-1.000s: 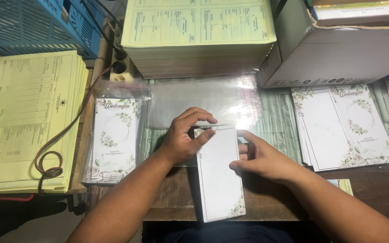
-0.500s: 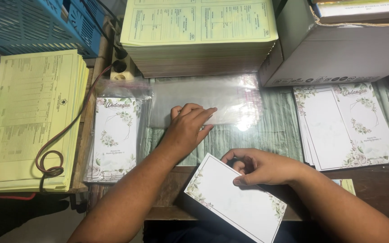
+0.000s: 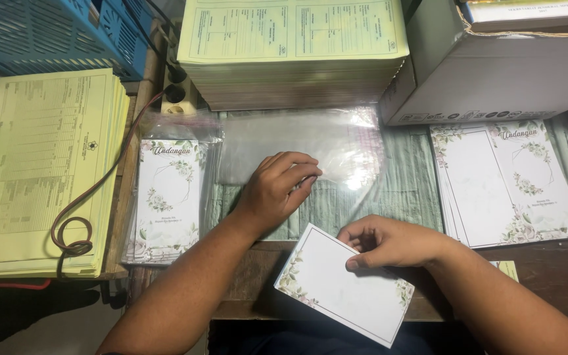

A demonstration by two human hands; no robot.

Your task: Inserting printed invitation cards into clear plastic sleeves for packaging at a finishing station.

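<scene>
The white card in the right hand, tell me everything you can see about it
The white card is a flat rectangular sheet, paper or thin cardstock by its look, with a thin line border and green leaf sprigs with pale flowers at its corners. Its centre is blank. It lies tilted over the table's near edge, one corner pointing down. The right hand pinches its upper edge; the left hand does not touch it.
</scene>
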